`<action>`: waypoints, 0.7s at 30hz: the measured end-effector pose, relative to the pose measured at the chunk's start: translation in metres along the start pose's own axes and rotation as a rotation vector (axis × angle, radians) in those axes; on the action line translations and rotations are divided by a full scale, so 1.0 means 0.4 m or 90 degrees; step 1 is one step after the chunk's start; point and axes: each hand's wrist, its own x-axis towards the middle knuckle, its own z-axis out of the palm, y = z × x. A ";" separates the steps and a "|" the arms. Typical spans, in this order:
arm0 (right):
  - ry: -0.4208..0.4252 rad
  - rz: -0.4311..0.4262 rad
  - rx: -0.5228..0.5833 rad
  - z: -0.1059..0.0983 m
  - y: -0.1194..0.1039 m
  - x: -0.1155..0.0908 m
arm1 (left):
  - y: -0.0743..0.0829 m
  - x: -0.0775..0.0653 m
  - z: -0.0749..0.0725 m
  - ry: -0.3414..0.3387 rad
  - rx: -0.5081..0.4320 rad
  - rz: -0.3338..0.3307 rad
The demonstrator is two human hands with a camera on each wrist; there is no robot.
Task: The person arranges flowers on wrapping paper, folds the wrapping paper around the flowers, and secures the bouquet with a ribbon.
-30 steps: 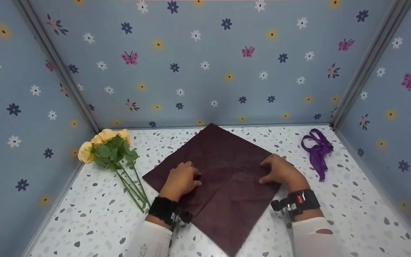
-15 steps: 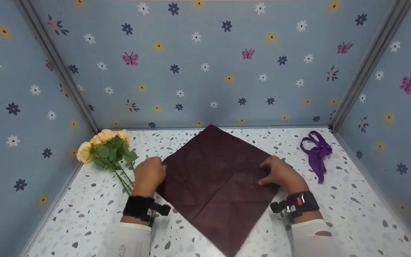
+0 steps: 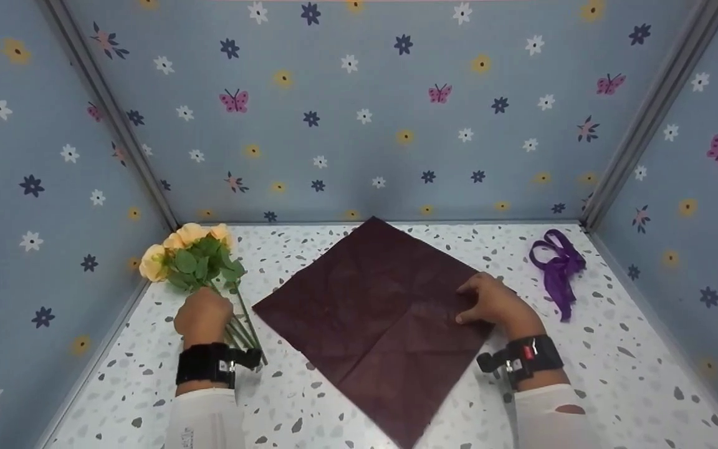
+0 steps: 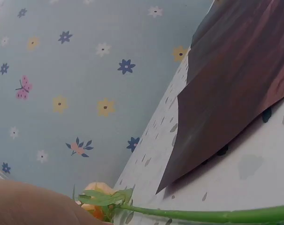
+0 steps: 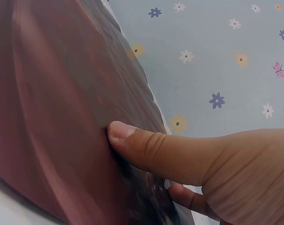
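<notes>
A square sheet of dark maroon wrapping paper (image 3: 365,299) lies cornerwise on the table. At its right corner my right hand (image 3: 497,305) rests on it, thumb and fingers spread apart. The right wrist view shows the thumb (image 5: 146,145) touching the sheet's shiny surface. On the left lies a bunch of peach artificial roses (image 3: 191,236) with green leaves and long stems (image 3: 244,337). My left hand (image 3: 204,315) is over those stems, its fingers curled down and hidden. The left wrist view shows one stem (image 4: 217,214) beside the hand; the grip itself is out of sight.
A looped purple ribbon (image 3: 558,274) lies at the back right of the speckled white table (image 3: 633,374). Blue flower-patterned panels (image 3: 371,112) enclose the back and both sides. The paper's far corner reaches close to the back panel.
My left hand has left the paper's left side and moved left onto the rose stems. The right hand stays at the paper's right corner. Roses and ribbon have not moved.
</notes>
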 end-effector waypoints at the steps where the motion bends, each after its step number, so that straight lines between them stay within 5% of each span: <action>1: -0.001 0.003 0.001 0.000 0.000 -0.001 | -0.006 0.000 0.001 0.002 -0.006 -0.002; 13: -0.001 0.001 0.010 0.003 -0.001 -0.002 | -0.028 0.010 -0.003 -0.030 0.009 -0.027; 21: 0.008 -0.005 0.010 0.001 0.002 -0.004 | -0.018 -0.005 -0.022 0.005 -0.028 -0.013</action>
